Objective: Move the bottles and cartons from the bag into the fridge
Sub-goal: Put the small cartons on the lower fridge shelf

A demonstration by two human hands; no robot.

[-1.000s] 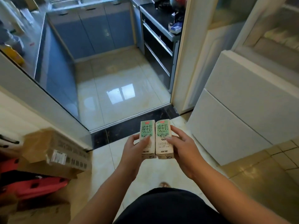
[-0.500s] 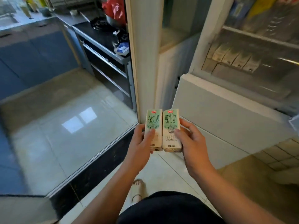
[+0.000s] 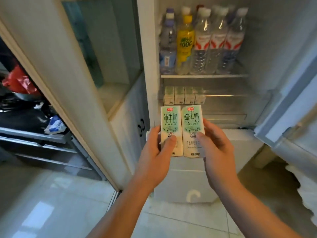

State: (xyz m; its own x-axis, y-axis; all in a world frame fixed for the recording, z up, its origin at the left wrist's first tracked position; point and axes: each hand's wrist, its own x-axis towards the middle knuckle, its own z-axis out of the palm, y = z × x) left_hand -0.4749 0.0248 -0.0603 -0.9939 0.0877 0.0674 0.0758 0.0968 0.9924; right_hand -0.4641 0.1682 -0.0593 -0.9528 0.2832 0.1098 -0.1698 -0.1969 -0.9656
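Milk cartons (image 3: 182, 129) are held upright, side by side and touching, in front of the open fridge (image 3: 267, 48). The left carton (image 3: 170, 122) is gripped by the left hand (image 3: 154, 157), with the thumb (image 3: 169, 142) pressed across its printed front and the fingers wrapped behind, mostly out of sight. The right carton (image 3: 192, 122) is gripped the same way by the right hand (image 3: 218, 152), with the thumb laid on the front and the fingers curled round the carton's right edge. Both hands are closed snugly on the cartons.

Inside the fridge, a row of four small cartons (image 3: 184, 97) is lined up at the left end of the lower shelf (image 3: 228, 115). Open shelf room is seen to their right, as far as the side wall. The upper shelf (image 3: 204, 76) is filled along its front edge by standing bottles (image 3: 217, 43), a yellow bottle (image 3: 185, 43) among the clear ones. The fridge door (image 3: 291, 109) is swung wide to the right, beyond the right forearm. A tall cabinet (image 3: 133, 117) is set close against the left edge of the fridge opening.
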